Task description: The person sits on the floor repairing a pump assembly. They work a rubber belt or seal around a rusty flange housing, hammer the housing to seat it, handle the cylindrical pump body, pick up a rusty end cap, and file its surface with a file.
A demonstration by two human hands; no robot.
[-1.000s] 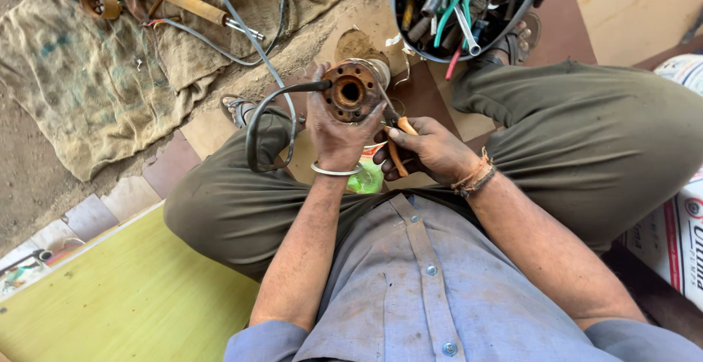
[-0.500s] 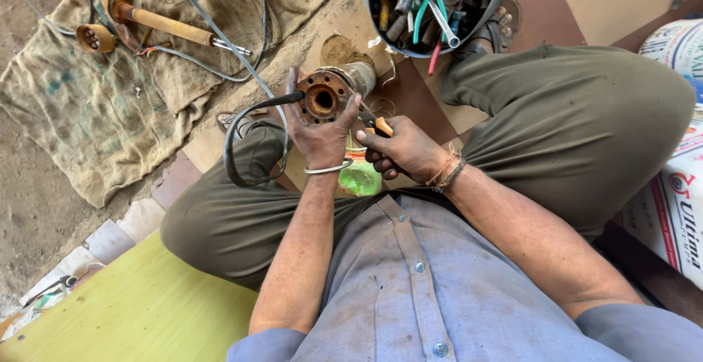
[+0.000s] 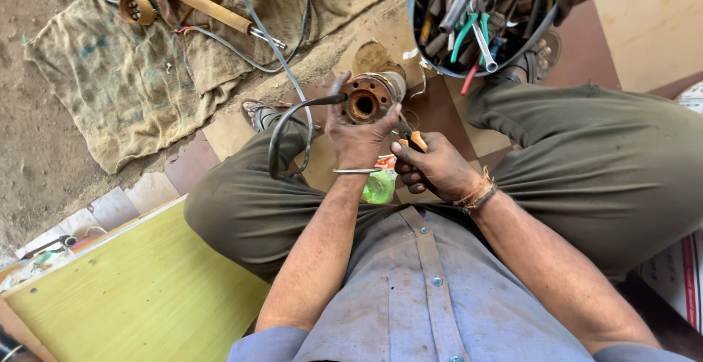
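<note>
From the head camera, the left hand (image 3: 356, 138) has its fingers wrapped around a rusty cylindrical motor part (image 3: 368, 97), held open end up above the lap between the knees. A black cable (image 3: 282, 131) loops off its left side. Just beside it, the right hand (image 3: 438, 168) is clenched on an orange-handled tool (image 3: 416, 141). A basin of hand tools (image 3: 476, 10) sits ahead, and burlap sacking (image 3: 139, 69) lies to the left.

The right hand (image 3: 438, 165) hid most of the orange-handled tool (image 3: 416, 141), so its kind could not be told. The top edge cut off the tool basket (image 3: 439, 54). The left hand (image 3: 356, 138) covered the rusty pump part's (image 3: 366, 98) underside.
</note>
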